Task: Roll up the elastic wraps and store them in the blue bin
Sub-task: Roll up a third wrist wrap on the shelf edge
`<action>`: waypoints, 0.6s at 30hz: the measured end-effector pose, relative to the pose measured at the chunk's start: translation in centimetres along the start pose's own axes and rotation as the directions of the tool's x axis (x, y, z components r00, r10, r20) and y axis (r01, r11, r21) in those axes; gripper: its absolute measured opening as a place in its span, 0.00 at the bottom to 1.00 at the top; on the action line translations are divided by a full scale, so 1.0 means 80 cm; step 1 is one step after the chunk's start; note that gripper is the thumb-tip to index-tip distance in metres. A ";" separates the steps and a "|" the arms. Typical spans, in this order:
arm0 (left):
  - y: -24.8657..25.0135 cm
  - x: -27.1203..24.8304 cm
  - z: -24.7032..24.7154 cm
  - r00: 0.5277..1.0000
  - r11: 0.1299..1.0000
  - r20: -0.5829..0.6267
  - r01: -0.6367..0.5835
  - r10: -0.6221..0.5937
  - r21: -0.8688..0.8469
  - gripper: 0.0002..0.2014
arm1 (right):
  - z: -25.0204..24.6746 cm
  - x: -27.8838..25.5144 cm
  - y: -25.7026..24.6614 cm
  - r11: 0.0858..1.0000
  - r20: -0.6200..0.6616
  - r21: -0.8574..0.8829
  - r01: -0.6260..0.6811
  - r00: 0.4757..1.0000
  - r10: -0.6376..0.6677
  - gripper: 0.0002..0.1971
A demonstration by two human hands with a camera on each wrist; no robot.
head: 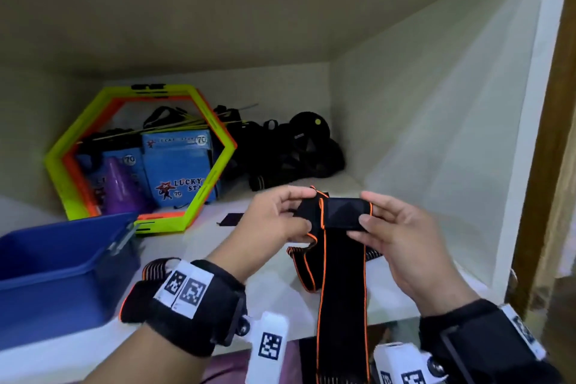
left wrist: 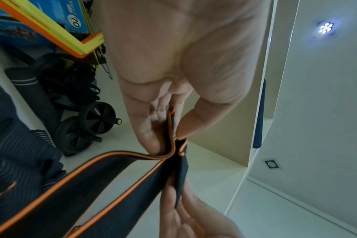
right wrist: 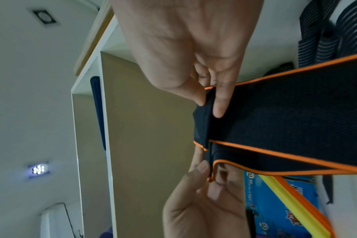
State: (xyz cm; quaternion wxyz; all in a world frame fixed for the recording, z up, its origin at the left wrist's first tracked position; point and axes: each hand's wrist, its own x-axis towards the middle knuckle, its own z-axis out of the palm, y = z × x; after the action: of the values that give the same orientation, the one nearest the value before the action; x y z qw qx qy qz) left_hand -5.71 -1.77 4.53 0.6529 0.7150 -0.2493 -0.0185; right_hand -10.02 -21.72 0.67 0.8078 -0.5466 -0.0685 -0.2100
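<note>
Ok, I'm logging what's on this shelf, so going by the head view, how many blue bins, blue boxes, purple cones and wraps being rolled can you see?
blue bin: 1
blue boxes: 2
purple cone: 1
elastic wrap being rolled: 1
Total: 5
</note>
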 end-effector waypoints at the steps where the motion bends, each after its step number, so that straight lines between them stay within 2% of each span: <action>1: -0.006 -0.008 0.004 1.000 1.000 -0.006 -0.004 0.004 0.007 0.25 | -0.004 -0.001 0.005 0.999 -0.016 -0.037 0.015 1.000 -0.016 0.17; 5: -0.028 -0.036 0.027 0.993 0.999 -0.114 -0.026 0.031 0.048 0.25 | -0.022 -0.003 0.020 0.989 -0.061 -0.134 0.069 0.995 -0.078 0.11; 9: -0.044 -0.058 0.050 0.978 0.999 -0.205 -0.039 0.046 0.037 0.22 | -0.033 -0.006 0.022 0.999 -0.146 -0.004 0.050 0.988 -0.051 0.09; 11: -0.050 -0.066 0.060 0.968 0.999 -0.245 -0.044 0.051 0.031 0.20 | -0.037 -0.009 0.019 0.998 -0.149 0.070 0.001 0.989 0.009 0.13; 13: -0.054 -0.071 0.070 0.956 0.999 -0.290 -0.040 0.042 0.011 0.19 | -0.038 -0.015 0.015 0.995 -0.089 0.090 -0.049 0.994 0.057 0.19; 15: -0.061 -0.072 0.077 0.939 1.000 -0.343 -0.026 0.020 -0.012 0.19 | -0.038 -0.024 0.014 0.996 0.010 0.041 -0.082 0.997 0.081 0.24; 18: -0.065 -0.075 0.087 0.915 0.999 -0.404 -0.032 0.026 -0.007 0.18 | -0.042 -0.035 0.020 0.986 0.089 -0.159 -0.051 0.994 0.065 0.26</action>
State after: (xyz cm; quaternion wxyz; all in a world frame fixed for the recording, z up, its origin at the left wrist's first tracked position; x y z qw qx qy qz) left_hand -11.67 -5.83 -3.15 0.6953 0.6952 -0.1198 0.1374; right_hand -12.29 -23.57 -2.96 0.7640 -0.6193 -0.0738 -0.1651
